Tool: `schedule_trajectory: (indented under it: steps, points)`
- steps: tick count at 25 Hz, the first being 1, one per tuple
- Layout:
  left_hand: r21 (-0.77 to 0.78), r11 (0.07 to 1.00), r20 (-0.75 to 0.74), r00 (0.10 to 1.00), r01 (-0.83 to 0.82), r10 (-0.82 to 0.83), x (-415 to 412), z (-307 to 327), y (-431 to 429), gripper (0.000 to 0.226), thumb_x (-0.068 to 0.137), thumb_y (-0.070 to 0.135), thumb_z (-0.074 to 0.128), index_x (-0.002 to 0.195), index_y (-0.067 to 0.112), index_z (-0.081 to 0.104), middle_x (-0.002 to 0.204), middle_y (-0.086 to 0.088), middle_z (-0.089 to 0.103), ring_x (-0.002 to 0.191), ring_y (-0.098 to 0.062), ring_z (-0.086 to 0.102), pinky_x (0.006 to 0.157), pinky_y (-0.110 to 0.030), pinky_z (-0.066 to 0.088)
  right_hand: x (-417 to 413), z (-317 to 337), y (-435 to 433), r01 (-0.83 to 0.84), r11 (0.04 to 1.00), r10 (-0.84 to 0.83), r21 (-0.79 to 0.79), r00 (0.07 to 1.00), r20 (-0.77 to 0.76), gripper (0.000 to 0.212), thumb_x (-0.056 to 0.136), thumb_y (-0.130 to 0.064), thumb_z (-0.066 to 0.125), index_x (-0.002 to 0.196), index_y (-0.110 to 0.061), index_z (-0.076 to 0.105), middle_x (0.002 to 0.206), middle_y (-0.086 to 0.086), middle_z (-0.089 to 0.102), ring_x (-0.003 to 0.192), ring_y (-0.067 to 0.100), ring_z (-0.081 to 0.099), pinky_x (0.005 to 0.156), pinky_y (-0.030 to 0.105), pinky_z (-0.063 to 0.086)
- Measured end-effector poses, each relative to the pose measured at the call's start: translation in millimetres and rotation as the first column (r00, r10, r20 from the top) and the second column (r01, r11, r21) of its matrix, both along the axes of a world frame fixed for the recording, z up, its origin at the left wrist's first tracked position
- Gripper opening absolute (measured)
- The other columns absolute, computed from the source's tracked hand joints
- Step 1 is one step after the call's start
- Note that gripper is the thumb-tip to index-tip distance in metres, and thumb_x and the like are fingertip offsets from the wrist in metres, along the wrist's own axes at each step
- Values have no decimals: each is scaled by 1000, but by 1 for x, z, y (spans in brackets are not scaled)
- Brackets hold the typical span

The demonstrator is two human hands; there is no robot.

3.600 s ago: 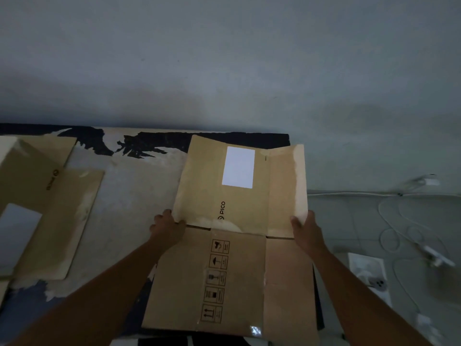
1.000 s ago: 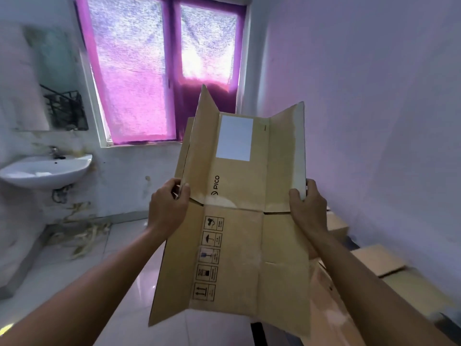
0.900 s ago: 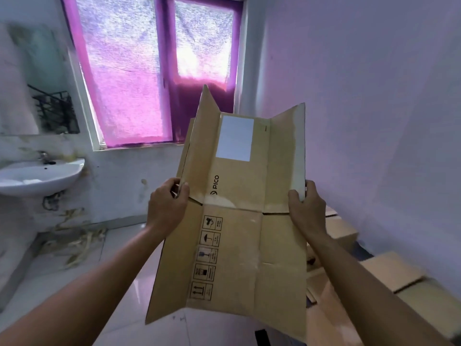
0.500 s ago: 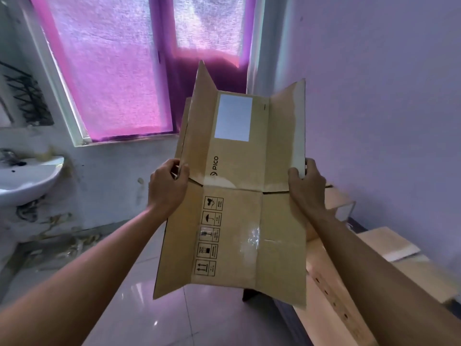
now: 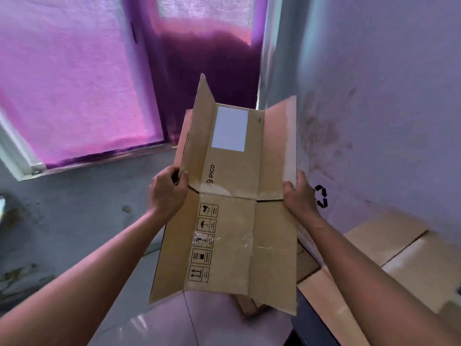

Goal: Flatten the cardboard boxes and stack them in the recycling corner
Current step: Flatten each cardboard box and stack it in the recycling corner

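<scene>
I hold a flattened brown cardboard box (image 5: pixel 232 221) up in the air in front of me. It bears a white label, the word PICO and a column of handling symbols. My left hand (image 5: pixel 168 193) grips its left edge at the fold line. My right hand (image 5: pixel 298 196) grips the right edge at the same height. The upper flaps tilt slightly toward me. Behind and below the box, at the right, other flattened cardboard (image 5: pixel 389 258) lies near the wall, under a black recycling symbol (image 5: pixel 321 196).
A window with pink and purple covering (image 5: pixel 99 83) fills the upper left. A stained white wall (image 5: pixel 386 108) runs along the right. A glossy tiled floor (image 5: pixel 162 325) lies below. More cardboard pieces (image 5: pixel 252 305) peek out under the held box.
The box went from lying on a table to being carried in both hands. Over the last second the view swung right toward the corner; the sink left the frame and the recycling symbol appeared.
</scene>
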State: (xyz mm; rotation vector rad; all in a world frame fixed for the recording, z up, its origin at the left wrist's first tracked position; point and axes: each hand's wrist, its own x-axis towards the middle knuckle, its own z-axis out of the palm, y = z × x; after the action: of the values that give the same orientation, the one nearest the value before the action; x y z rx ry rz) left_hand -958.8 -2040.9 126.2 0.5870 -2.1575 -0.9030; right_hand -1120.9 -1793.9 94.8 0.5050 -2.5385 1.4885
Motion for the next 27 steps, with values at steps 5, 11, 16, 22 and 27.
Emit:
schedule_trajectory:
  steps: [5,11,16,22,27]
  points:
    - [114,969,135,963,217,-232,-131,-27,-54,19,95,24,49,97,14,65,82,-3,66,73,-25,62,70,-43,55,-72,-48,-30,201,978,-208,54,959,193,25,97,-18,41,122,-16,44,107,2,58,91,24,55,81,37,47]
    - [226,887,347,817,403,-460,-289,-108,-67,25,94,26,47,86,12,65,72,-15,65,58,-24,56,55,-47,52,-163,-120,-17,417,895,-445,155,818,364,26,96,-18,45,122,-14,48,110,5,59,93,25,55,75,32,41]
    - [335,830,494,666,446,-558,-399,-185,-72,20,98,15,45,94,17,64,68,-3,61,57,-16,51,50,-23,39,-223,-197,-18,541,820,-544,187,633,550,32,90,-13,46,121,-19,47,104,1,62,90,23,58,83,36,50]
    - [390,793,656,464,467,-596,-493,-313,-77,27,99,20,45,81,16,64,68,-10,62,66,-25,56,53,-22,35,-261,-312,-16,705,643,-671,299,332,663,17,92,-9,44,107,-13,50,101,9,59,88,27,54,75,33,42]
    - [497,743,670,347,447,-657,-550,-471,-70,25,97,15,49,100,12,74,81,-8,72,68,-19,62,59,-28,42,-269,-474,-10,676,594,-693,436,155,704,33,97,-9,43,129,-5,46,116,17,57,98,31,54,84,39,45]
